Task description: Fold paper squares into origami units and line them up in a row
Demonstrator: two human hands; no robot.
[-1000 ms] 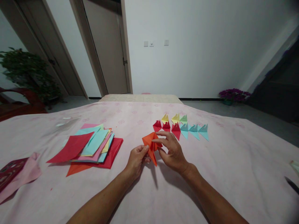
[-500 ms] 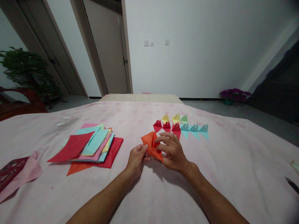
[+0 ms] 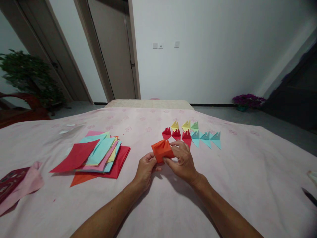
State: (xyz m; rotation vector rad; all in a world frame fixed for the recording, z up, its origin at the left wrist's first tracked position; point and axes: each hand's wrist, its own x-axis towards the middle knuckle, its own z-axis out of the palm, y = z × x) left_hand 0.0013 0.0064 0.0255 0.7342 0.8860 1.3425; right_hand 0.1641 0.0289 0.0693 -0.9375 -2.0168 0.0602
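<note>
A partly folded sheet of orange origami paper (image 3: 162, 150) is held up between my two hands over the table. My left hand (image 3: 146, 167) pinches its lower left edge between thumb and fingers. On the other side, my right hand (image 3: 183, 162) grips the right edge, thumb in front and fingers behind. Just beyond stand folded paper cranes in rows: red ones (image 3: 186, 135), light blue ones (image 3: 205, 137), yellow ones (image 3: 186, 125) and a green one (image 3: 195, 126).
Left of my hands lies a loose pile of coloured paper sheets (image 3: 99, 155). A dark red packet (image 3: 13, 181) with pink paper sits at the far left. A dark pointed object (image 3: 309, 196) lies at the right edge. A pink flowered cloth (image 3: 237, 185) covers the table.
My right hand's fingers have shifted from the paper's open folds to its right edge. The orange paper's lower point has gone up, leaving a flatter, roughly rectangular shape.
</note>
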